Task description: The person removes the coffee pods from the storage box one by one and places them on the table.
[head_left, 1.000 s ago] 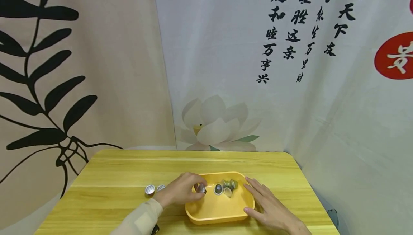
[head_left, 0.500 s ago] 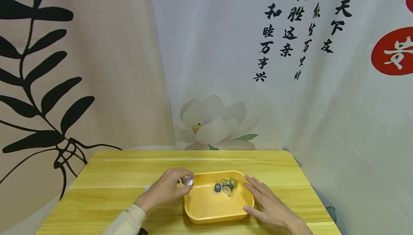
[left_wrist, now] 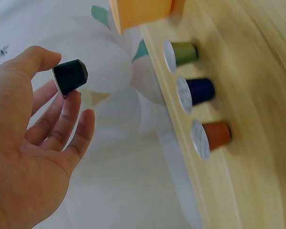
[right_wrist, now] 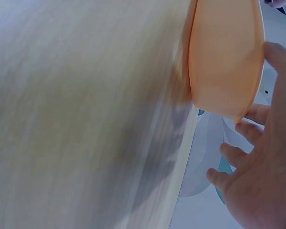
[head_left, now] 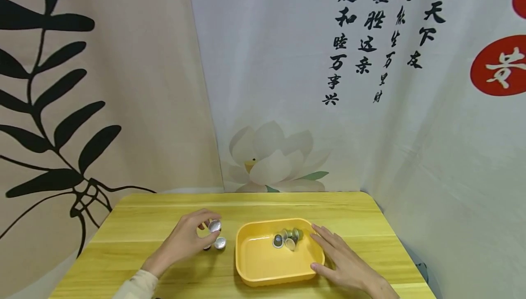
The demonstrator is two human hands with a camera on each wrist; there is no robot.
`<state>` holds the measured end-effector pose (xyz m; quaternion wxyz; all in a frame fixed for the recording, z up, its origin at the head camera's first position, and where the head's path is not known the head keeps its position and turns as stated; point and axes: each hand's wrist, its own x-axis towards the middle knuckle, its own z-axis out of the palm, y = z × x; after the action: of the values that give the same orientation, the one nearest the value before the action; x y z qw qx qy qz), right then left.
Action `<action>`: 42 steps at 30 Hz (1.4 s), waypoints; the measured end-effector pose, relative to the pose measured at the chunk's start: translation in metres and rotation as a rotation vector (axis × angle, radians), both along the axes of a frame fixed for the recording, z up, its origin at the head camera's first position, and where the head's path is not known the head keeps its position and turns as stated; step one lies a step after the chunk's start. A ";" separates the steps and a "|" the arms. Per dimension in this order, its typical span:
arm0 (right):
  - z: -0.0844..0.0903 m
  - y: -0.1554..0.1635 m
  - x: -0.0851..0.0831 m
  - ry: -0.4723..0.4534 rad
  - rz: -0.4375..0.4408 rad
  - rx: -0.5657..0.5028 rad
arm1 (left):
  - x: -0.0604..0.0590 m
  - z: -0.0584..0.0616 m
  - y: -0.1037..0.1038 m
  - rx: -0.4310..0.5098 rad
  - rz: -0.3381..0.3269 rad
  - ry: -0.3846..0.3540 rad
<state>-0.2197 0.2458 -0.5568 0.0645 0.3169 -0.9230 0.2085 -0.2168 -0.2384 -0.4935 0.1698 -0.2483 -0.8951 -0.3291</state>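
My left hand (head_left: 207, 228) hovers over the table left of the yellow tray (head_left: 263, 274) and pinches a dark green capsule (left_wrist: 69, 76) with a foil lid between thumb and fingers. Just below it on the wood lie three foil-lidded capsules in a row: green (left_wrist: 181, 55), blue (left_wrist: 195, 93) and orange (left_wrist: 212, 138). In the head view only one of them (head_left: 220, 243) shows plainly. Several more capsules (head_left: 287, 238) lie in the tray's far part. My right hand (head_left: 328, 249) rests flat against the tray's right rim, fingers straight, holding nothing.
The wooden table (head_left: 144, 226) ends close behind the tray at printed curtains (head_left: 287, 107). Its right edge runs just past my right hand. The tray's underside (right_wrist: 226, 57) fills the top of the right wrist view, above blurred wood.
My left hand has lifted a capsule out of the tray and carried it leftward over the table, near the loose capsules. The right hand has stayed on the tray.
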 end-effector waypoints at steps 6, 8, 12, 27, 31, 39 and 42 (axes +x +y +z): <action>0.001 0.000 0.001 0.014 0.001 0.000 | 0.001 -0.004 -0.019 -0.007 0.067 -0.033; 0.000 0.000 0.000 0.017 0.002 0.000 | 0.002 -0.006 -0.025 -0.005 0.083 -0.038; 0.000 0.000 0.000 0.018 0.006 -0.003 | 0.004 -0.010 -0.038 0.004 0.120 -0.032; -0.001 -0.001 0.000 0.028 -0.010 0.007 | 0.013 -0.025 -0.079 0.034 0.203 -0.002; -0.002 -0.001 0.000 0.043 -0.014 0.013 | 0.015 -0.027 -0.087 0.035 0.232 -0.027; -0.002 0.000 0.000 0.035 -0.018 0.011 | 0.020 -0.035 -0.096 0.024 0.251 -0.114; -0.001 0.001 0.000 0.021 -0.004 -0.002 | 0.019 -0.040 -0.099 0.015 0.255 -0.176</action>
<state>-0.2200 0.2464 -0.5583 0.0749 0.3172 -0.9227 0.2060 -0.1979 -0.3375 -0.5335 0.1330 -0.1013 -0.9283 -0.3322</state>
